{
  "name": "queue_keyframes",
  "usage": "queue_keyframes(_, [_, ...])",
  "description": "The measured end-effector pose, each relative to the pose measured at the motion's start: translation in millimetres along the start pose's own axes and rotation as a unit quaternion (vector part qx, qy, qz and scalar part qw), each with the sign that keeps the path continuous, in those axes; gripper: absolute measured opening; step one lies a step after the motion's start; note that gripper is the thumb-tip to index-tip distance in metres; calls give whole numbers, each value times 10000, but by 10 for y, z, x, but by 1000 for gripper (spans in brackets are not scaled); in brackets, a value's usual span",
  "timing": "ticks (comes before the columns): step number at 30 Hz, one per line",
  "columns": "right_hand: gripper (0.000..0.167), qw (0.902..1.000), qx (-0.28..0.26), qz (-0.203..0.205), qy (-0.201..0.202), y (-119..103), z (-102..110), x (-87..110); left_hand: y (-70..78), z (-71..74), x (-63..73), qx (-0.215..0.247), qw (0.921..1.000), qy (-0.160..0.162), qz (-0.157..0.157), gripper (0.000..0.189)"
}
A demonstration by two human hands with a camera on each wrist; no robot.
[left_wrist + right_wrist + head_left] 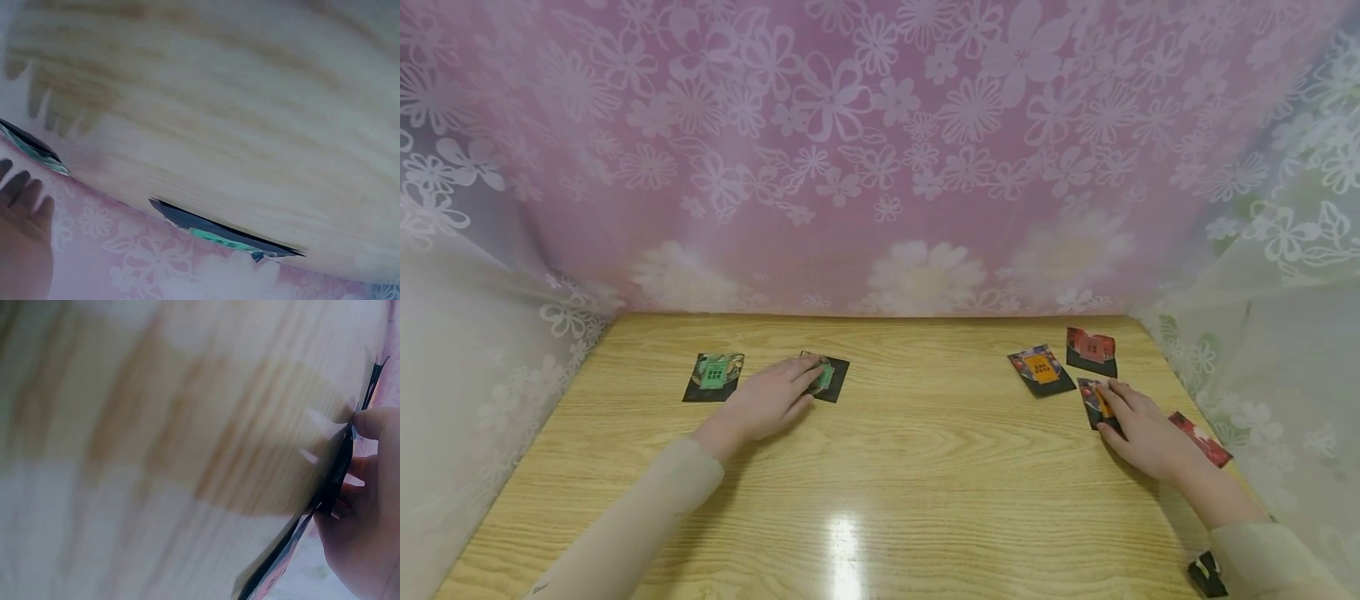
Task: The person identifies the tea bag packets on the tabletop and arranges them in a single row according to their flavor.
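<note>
My left hand point(767, 400) reaches over a small black packet with a green label point(829, 382), its fingers extended and partly covering it. The left wrist view shows those fingers slightly apart from the packet. Left of that hand lies a similar green-labelled packet point(713, 375). On the right, my right hand point(1150, 433) pinches the edges of a black packet with an orange label point(1092, 404); thumb and curled fingers show around the dark packet point(339, 465) in the right wrist view. The hand hides part of its front. Another orange-labelled packet point(1041, 371) lies just beyond, to the left.
A red packet point(1092, 350) lies at the back right, and another red packet point(1201, 437) sits by the table's right edge, beside the right wrist. A dark packet point(1207, 575) lies near the right sleeve. Floral curtains point(917, 167) enclose the wooden table point(910, 467) behind and at both sides.
</note>
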State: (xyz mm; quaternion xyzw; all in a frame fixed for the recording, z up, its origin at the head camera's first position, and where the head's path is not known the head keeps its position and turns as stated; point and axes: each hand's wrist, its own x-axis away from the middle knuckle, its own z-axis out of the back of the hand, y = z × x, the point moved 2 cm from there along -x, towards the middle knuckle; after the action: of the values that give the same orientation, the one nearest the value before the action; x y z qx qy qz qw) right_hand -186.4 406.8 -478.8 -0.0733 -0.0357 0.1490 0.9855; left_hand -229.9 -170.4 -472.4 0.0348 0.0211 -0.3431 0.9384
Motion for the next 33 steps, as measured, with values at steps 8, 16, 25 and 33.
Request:
queue_keyframes(8, [66, 10000, -14, 12, 21, -1, 6, -1, 88, -15, -45, -145, 9972, -39, 736, 62])
queue_keyframes(16, [66, 10000, -1, 25, 10, -1, 2, 0, 155, -68, -232, -306, 9925, -309, 1142, 65])
queue_keyframes(25, [67, 10000, -36, 13, 8, 1, 4, 7, 200, -147, -348, -390, 9890, -428, 1362, 72])
queue_keyframes(33, [66, 10000, -49, 25, 45, 1, -4, -1, 228, -155, -385, -394, 9890, -360, 1382, 70])
